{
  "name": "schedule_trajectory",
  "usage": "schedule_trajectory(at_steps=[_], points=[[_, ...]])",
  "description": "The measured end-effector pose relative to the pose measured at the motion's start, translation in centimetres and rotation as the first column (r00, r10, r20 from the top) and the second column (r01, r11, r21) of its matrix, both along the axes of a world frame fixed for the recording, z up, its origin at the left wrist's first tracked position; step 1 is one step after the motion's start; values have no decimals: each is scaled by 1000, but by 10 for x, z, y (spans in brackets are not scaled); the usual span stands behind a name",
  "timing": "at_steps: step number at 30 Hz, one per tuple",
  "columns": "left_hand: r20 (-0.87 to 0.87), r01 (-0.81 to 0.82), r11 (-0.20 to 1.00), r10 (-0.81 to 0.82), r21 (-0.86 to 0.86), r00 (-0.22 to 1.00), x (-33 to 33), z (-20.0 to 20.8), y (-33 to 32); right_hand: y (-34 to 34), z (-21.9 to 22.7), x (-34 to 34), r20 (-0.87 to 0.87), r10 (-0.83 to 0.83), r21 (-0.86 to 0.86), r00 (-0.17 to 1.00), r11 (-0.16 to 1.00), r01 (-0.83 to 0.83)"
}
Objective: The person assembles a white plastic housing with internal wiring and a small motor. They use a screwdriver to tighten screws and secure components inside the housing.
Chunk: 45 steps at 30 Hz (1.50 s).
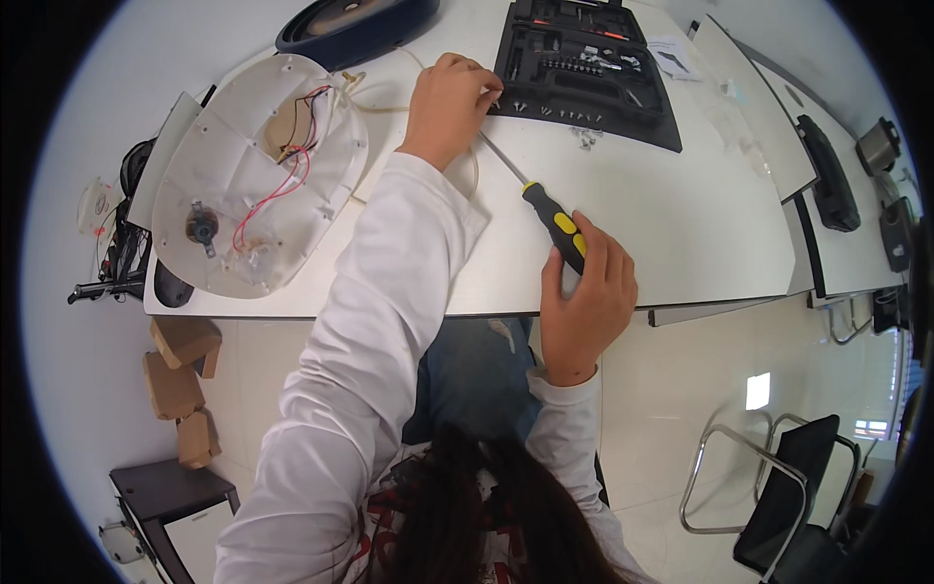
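Note:
My right hand (592, 307) is wrapped round the black and yellow handle of a screwdriver (550, 216), whose shaft slants up and left just above the white table. My left hand (449, 105) reaches to the near left corner of a black tool case (593, 97), its thumb and fingers pinched together. Whatever lies between those fingertips is too small to make out. A row of small screws (569, 115) lies along the case's near edge, with a few more loose pieces (586, 138) on the table beside it. To the left sits an open white plastic shell (219, 146) with red wires inside.
A dark blue round base (360, 29) stands at the back, a pale cable (389, 97) near it. Paper (673, 58) lies right of the tool case. Cardboard boxes (175, 384) and a dark stool (173, 487) are on the floor at left; a black chair (788, 496) stands at right.

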<state>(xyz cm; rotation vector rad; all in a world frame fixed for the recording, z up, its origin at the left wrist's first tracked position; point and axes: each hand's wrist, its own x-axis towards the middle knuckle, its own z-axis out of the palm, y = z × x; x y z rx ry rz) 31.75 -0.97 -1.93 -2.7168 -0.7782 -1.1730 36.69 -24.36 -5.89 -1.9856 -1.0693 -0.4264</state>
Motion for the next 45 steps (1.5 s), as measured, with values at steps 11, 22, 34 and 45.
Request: schedule_trajectory(at_steps=[11, 22, 34, 45], points=[[531, 236, 823, 91, -516, 843, -85, 34, -108, -3, 8, -2, -115, 76, 76, 990, 995, -67], [794, 669, 435, 250, -603, 554, -166, 5, -167, -35, 37, 0, -427, 622, 823, 657, 568, -3], [818, 692, 515, 35, -507, 574, -193, 18, -179, -87, 46, 23, -134, 991, 964, -14, 127, -233], [787, 606, 596, 72, -527, 613, -192, 19, -183, -82, 41, 26, -162, 987, 962, 11, 161, -221]])
